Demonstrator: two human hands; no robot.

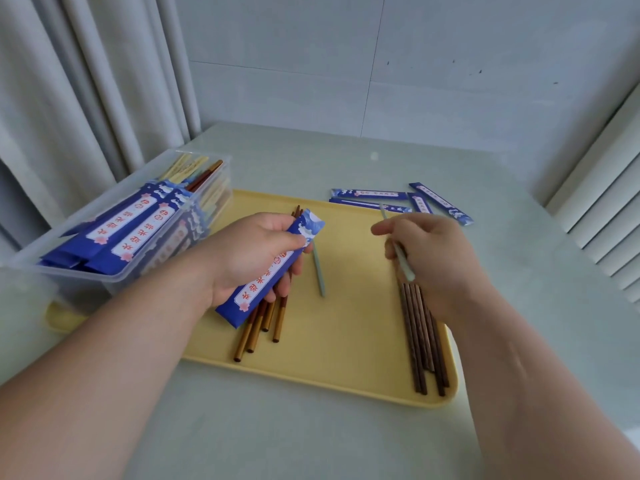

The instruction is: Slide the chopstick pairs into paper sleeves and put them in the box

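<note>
My left hand [249,254] grips a blue paper sleeve [266,282] above the left part of the yellow tray [346,341]. My right hand [429,258] holds one pale green chopstick [403,263], its thin tip pointing away from me. A second pale green chopstick [318,271] lies on the tray between my hands. Brown-and-tan chopsticks [263,327] lie under my left hand. Dark brown chopsticks [424,341] lie under my right wrist. The clear plastic box [114,271] at the left holds several sleeved pairs.
Several empty blue sleeves [398,200] lie on the table beyond the tray's far right corner. Curtains hang behind the box at the left. A white slatted panel [609,209] stands at the right edge. The wall is close behind the table.
</note>
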